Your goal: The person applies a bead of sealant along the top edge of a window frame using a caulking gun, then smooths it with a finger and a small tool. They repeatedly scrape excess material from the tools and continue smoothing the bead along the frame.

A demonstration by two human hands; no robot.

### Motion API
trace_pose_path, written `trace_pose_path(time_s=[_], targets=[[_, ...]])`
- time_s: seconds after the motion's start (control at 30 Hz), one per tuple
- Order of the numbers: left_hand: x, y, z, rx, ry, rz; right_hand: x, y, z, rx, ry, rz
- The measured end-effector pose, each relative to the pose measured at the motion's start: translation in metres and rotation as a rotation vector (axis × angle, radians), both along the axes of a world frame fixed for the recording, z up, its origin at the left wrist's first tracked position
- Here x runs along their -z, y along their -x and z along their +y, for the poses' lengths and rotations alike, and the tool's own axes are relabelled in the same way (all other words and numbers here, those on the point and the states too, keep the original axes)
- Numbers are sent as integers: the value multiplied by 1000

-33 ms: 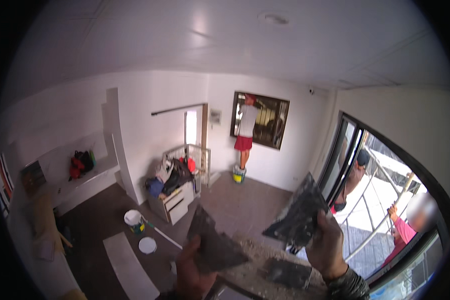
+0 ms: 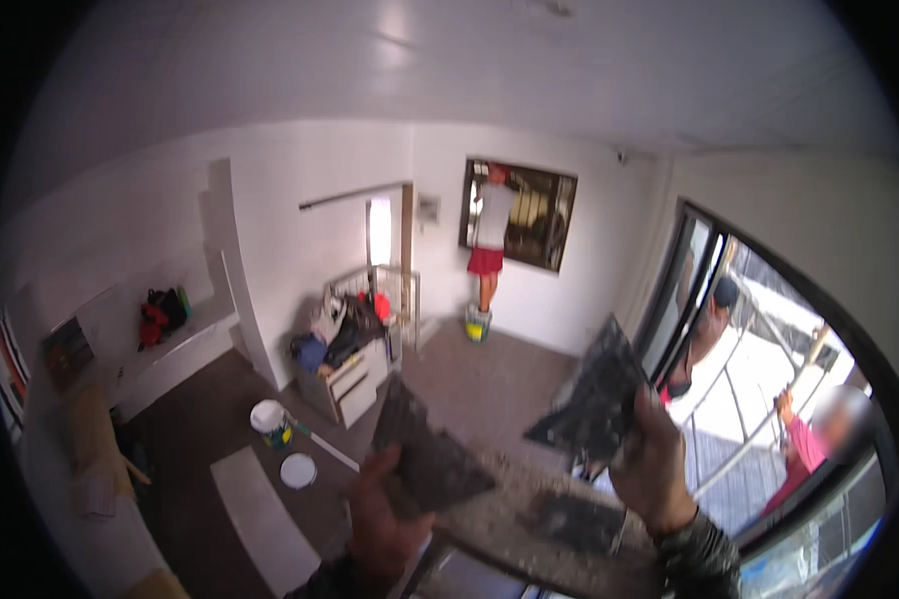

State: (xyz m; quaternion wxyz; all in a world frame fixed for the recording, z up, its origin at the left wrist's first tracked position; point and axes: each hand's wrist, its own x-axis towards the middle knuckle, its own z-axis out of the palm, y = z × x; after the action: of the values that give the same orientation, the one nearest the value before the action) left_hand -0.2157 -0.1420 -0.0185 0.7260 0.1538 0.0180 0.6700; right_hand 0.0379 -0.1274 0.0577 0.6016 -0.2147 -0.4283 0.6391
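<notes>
My left hand is closed on the near edge of a dark, roughly triangular putty scraper, its face smeared and scuffed. Held up on the right, my right hand pinches a second dark putty scraper, also triangular and streaked with pale marks. The two scrapers are apart, tilted with their faces toward me. Below and between my hands is a worn, plaster-spattered plank. A dark, flat rectangular patch or plate lies on it; I cannot tell which.
Far below, a white bucket, a round lid and a pale board lie on the floor. A drawer cabinet carries piled bags. One person stands on a bucket by the window; others are outside the sliding door.
The room has shifted upward in view, as my head tips slightly down. Both hands keep their holds on the scrapers, nearly unmoved.
</notes>
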Motion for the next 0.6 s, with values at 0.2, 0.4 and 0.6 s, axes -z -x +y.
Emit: trace_pose_path(time_s=[0.2,0.4,0.6], targets=[[15,16,24,42,-1,-113,3,-8,30,3,160,-72],[2,8,50,-98,-167,-31,-6,-8,49,35,374,-83],[13,7,87,-752,-892,944,12,3,55,-120,528,-23]])
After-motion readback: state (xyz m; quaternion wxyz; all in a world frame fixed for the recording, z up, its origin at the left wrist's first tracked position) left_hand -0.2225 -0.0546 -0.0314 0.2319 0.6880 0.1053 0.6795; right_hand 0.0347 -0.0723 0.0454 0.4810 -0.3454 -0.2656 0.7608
